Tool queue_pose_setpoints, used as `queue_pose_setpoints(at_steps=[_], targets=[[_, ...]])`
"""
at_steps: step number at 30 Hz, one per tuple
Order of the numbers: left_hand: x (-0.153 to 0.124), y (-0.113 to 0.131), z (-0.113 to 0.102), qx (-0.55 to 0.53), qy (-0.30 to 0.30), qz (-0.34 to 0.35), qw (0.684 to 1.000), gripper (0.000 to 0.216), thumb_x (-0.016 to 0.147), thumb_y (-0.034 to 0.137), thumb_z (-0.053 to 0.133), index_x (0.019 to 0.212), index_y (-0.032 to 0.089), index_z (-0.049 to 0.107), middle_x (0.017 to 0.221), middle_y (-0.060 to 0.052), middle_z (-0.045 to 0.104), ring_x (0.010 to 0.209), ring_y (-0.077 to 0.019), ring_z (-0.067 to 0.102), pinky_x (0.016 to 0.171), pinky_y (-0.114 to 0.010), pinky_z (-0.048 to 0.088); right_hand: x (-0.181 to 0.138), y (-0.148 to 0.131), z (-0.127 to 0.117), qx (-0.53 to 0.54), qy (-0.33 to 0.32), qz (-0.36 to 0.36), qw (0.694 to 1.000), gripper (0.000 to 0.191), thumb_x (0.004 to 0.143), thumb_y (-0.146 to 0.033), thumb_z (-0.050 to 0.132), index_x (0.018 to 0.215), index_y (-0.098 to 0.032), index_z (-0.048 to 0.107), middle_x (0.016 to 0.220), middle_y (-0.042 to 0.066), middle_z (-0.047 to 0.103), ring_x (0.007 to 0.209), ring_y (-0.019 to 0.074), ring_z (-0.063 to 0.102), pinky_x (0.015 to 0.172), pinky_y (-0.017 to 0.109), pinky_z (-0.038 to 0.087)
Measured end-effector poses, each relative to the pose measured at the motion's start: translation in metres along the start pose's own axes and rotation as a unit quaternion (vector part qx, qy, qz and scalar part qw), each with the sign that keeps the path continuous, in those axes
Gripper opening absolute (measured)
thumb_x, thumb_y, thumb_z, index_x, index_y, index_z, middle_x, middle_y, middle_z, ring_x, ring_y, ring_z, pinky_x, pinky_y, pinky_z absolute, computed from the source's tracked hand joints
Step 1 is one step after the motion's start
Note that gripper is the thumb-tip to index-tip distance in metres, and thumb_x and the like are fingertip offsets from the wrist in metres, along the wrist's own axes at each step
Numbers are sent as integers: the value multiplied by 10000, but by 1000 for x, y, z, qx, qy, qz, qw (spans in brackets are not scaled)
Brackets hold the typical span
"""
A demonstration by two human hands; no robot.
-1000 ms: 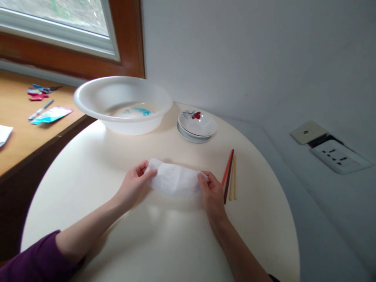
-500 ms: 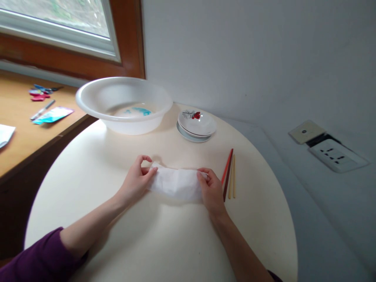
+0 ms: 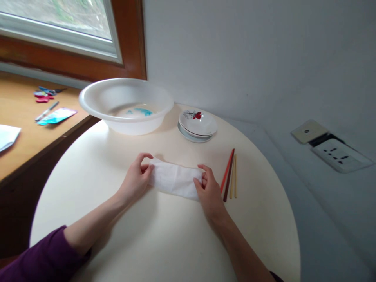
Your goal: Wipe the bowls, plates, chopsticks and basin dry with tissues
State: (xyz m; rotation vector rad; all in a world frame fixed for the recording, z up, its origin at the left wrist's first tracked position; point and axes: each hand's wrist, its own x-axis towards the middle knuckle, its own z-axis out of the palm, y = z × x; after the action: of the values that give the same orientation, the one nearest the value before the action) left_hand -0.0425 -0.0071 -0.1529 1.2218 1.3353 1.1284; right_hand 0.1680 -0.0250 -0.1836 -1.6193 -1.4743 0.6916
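Observation:
A folded white cloth [image 3: 175, 178], perhaps a wipe, stretches as a band between my two hands over the round table. My left hand [image 3: 138, 174] pinches its left end between thumb and fingers. At the right end, my right hand [image 3: 209, 190] grips the cloth with the thumb in front and the fingers behind. Just right of that hand lie a red chopstick [image 3: 227, 170], a dark brown chopstick [image 3: 230, 178] and two pale chopsticks [image 3: 234, 176], side by side on the table.
A large white plastic basin [image 3: 129, 125] with something blue inside stands at the back left. Stacked dishes [image 3: 202, 126] with a red flower sit beside it. On the wooden desk [image 3: 17, 156] at left are a pen [image 3: 47, 111], a blue-pink packet [image 3: 58, 116] and scissors [image 3: 48, 92].
The cloth is pulled flatter and straighter between my hands. My right hand's fingers have shifted slightly along its end. The whole view has moved a little.

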Motion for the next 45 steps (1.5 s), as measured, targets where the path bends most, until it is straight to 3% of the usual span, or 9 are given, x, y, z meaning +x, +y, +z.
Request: queue_pose_setpoints(at_steps=[12,23,32,38,45], targets=[[2,1,-2,-59,0,-10,998,464,683,371,626,1076,171,482,612,14,634,548,-124,552,519,-211,412,3,1,1,141,16,3,990,310,743,-277,536,1041,-199,501,692,-32,490,594,110,517,542,225,413],[1,4,-2,-76,-4,-17,997,539,667,363,645,1130,149,470,657,-4,641,599,-137,568,544,-221,422,3,3,-2,140,32,-5,990,153,775,-319,529,852,-190,555,751,8,581,661,127,536,608,251,417],[3,0,-2,-63,2,-21,998,463,654,391,635,1034,147,533,685,-17,652,603,-141,568,537,-224,417,-1,-5,-5,170,61,-48,982,111,773,-285,549,812,-190,590,754,10,597,693,131,567,643,264,457],[2,0,-2,-58,8,-11,998,260,667,355,625,819,152,569,606,12,612,544,-110,517,490,-193,365,-3,-12,-8,178,78,-96,976,74,765,-231,565,809,-191,609,775,17,612,727,132,586,676,269,490],[2,1,-2,-100,13,-28,995,359,626,406,673,858,144,594,672,-20,658,601,-133,550,535,-215,412,-6,-20,-10,172,107,-118,972,83,763,-210,581,827,-189,630,762,17,631,707,122,600,664,257,516]])
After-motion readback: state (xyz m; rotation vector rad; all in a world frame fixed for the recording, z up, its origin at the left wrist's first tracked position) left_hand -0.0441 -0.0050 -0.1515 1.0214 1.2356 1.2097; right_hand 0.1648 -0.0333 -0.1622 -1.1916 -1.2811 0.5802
